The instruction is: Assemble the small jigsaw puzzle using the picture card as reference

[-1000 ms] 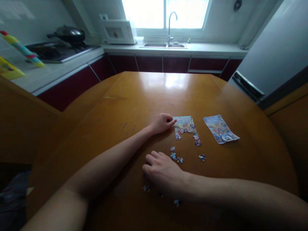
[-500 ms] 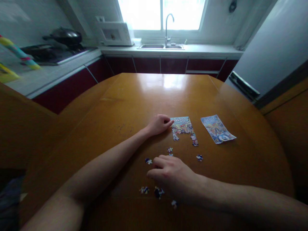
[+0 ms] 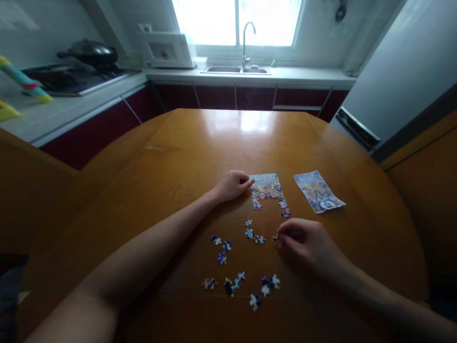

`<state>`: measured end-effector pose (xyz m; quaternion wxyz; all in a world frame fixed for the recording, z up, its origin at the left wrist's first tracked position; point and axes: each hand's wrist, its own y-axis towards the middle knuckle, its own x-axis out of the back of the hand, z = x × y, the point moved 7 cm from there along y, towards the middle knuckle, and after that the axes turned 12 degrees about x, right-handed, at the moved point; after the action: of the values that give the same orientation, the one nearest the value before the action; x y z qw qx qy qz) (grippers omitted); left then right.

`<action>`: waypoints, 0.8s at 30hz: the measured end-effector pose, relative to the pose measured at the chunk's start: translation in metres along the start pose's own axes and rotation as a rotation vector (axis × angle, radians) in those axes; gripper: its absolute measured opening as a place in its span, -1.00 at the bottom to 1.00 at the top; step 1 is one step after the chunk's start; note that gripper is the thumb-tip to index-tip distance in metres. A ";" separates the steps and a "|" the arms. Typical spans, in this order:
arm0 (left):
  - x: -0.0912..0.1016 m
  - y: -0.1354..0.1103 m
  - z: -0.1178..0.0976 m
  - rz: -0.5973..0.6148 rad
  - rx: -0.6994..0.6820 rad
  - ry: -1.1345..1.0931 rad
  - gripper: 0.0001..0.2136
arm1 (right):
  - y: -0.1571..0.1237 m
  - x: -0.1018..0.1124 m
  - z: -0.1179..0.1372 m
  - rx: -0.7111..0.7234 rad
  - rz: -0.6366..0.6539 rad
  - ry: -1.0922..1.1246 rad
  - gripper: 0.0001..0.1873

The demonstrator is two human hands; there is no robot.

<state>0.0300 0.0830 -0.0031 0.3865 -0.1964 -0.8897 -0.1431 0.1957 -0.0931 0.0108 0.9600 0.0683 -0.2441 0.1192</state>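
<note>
A partly assembled jigsaw puzzle lies flat on the table, with a gap along its near edge. My left hand rests at its left side, fingers curled and thumb against the puzzle's edge. My right hand is below the puzzle's right side, thumb and fingertips pinched on a small puzzle piece. Loose pieces lie nearer to me: a blue piece, a dark-and-white piece, a blue-purple piece, and several in clusters such as the white piece.
A printed picture sheet lies right of the puzzle, its near right corner lifted slightly. The wooden table has a rounded outline. Beyond it are a counter with a sink, a stove with a wok, and a fridge at right.
My right hand has moved right and slightly away from me, uncovering several loose pieces, and now covers where a piece lay at right. My left hand stays at the puzzle. The view has shifted slightly.
</note>
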 end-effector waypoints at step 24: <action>0.002 0.000 -0.003 -0.007 -0.034 0.026 -0.58 | 0.032 -0.008 0.022 0.441 0.273 -0.411 -0.86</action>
<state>0.0309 0.0827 0.0003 0.3940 -0.1979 -0.8828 -0.1620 0.1701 -0.0684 0.0283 0.8278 0.2640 -0.4079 0.2803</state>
